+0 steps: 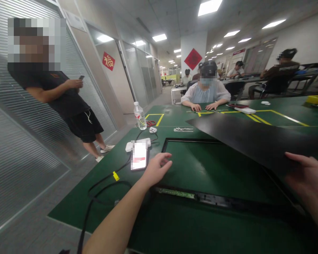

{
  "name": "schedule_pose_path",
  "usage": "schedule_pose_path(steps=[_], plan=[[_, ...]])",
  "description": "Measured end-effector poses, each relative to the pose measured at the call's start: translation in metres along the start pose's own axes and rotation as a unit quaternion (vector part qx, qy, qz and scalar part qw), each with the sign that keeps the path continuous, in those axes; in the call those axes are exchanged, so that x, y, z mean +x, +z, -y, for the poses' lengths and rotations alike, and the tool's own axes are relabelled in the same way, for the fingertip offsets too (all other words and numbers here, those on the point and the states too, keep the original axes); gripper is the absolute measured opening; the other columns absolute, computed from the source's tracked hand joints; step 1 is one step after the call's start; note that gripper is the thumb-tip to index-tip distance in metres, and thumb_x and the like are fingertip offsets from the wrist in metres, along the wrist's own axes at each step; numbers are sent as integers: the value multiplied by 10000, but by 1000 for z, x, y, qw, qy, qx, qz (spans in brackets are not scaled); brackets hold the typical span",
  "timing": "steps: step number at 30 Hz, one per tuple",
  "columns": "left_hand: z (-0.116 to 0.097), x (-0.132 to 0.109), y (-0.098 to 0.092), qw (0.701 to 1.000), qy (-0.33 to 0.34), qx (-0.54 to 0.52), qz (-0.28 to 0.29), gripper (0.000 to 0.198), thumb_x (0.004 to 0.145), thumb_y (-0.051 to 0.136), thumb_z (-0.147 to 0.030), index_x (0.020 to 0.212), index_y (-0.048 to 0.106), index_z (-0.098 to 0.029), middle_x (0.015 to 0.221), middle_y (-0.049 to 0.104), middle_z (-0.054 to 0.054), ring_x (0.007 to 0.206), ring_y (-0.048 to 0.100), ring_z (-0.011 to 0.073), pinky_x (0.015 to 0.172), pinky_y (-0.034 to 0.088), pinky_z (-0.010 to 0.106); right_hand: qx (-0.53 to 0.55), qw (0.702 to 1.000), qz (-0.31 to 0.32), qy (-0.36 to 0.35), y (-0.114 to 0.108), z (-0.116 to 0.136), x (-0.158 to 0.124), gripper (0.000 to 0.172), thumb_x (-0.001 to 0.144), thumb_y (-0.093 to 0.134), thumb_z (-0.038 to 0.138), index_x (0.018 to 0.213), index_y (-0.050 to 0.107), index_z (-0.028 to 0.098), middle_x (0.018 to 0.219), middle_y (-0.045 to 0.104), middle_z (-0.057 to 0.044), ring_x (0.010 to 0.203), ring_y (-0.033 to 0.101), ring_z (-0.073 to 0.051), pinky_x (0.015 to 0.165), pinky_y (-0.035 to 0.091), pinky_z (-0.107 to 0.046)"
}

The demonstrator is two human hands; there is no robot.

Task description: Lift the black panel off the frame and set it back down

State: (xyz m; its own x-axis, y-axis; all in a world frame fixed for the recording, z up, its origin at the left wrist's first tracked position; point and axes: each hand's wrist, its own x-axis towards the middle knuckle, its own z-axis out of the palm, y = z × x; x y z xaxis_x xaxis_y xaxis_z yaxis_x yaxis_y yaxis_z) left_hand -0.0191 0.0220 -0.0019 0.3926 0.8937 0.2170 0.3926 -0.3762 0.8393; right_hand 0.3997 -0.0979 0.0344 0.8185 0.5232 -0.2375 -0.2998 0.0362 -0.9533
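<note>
Left hand: the left hand (159,167) is loosely curled, thumb and fingers parted, above the left side of the frame; whether it touches the frame I cannot tell.
Right hand: the right hand (306,173) grips the near edge of the black sheet, thumb on top; its other fingers are blurred.
Black sheet: the black sheet (243,137) is raised and tilted, reaching forward and leftward from the right hand over the right part of the frame.
Black frame: the black frame (193,140) lies flat between and below the hands, green tabletop showing through its middle.
Circuit board: a narrow green circuit board (177,193) sits along the frame's near bar, just to the right of the left wrist.
Phone: a lit phone (139,155) is just left of the left hand, leaning against a white power strip (145,143).
Cable: a black cable (94,192) with a yellow tag (116,176) curves left of the left forearm.
Bottle: a clear bottle (140,118) stands upright beyond the left hand, near red-handled scissors (151,123).
Co-worker: a seated person (206,91) faces both hands from across the green table (74,204).
</note>
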Motion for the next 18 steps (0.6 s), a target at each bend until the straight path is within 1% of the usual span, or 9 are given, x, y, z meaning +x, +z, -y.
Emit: schedule_pose_path(steps=[3,5,6,7,9,11,12,15,18], plan=[[3,8,-3,979,-81,-155,-104,364,901,757,-292,1244,683,-199,1328,707,151,1100,726,254,962,589,367,10,999,-19,35,-3,6,-23,243,687,656,100,847,640,283,1030,782,-44,697,720,-182,466,602,-262],[3,13,-9,932,-136,-286,-177,383,954,731,-365,1291,641,-208,1318,714,155,1119,735,241,972,590,345,9,999,1,52,-4,7,-25,263,682,655,130,892,653,288,978,791,-51,732,750,-238,543,659,-351],[2,15,-14,901,-162,-354,-193,394,995,681,-422,1318,622,-203,1289,729,162,1092,749,236,962,597,341,10,998,16,61,-5,7,-23,286,675,645,136,918,661,286,959,794,-56,755,763,-264,590,677,-392],[1,16,-20,871,-184,-416,-186,423,1025,622,-480,1335,614,-191,1232,752,169,1046,766,237,938,607,342,13,997,36,66,-5,7,-22,312,671,635,144,948,673,282,950,798,-60,778,774,-286,632,688,-426],[-2,17,-33,838,-218,-487,-117,503,1048,533,-533,1341,640,-137,1080,792,165,901,789,251,831,635,348,13,994,79,70,-5,6,-19,357,673,620,165,1004,702,273,955,807,-64,806,786,-309,673,690,-454],[-5,16,-43,828,-233,-508,-45,511,1022,560,-456,1360,662,-88,1007,809,165,838,800,290,774,646,380,5,992,109,69,-6,5,-17,389,677,622,182,1042,726,270,961,814,-61,803,791,-311,670,686,-443],[-5,16,-46,829,-228,-509,-35,489,983,602,-370,1366,670,-75,993,816,159,840,805,304,783,650,394,-1,991,117,69,-7,4,-15,398,681,627,187,1055,735,272,958,816,-56,794,791,-307,663,684,-430],[-4,16,-51,845,-197,-494,-53,572,802,675,-133,1371,688,-77,985,832,126,885,816,321,833,655,402,-24,986,151,71,-11,2,-10,396,712,653,204,1087,753,285,939,820,-41,766,790,-289,640,674,-395],[1,18,-52,857,-166,-481,-80,580,745,704,-95,1325,724,-97,960,837,100,892,819,308,794,657,351,-62,972,210,90,-15,-3,-3,376,742,687,209,1104,759,282,935,822,-45,740,786,-284,596,657,-379]])
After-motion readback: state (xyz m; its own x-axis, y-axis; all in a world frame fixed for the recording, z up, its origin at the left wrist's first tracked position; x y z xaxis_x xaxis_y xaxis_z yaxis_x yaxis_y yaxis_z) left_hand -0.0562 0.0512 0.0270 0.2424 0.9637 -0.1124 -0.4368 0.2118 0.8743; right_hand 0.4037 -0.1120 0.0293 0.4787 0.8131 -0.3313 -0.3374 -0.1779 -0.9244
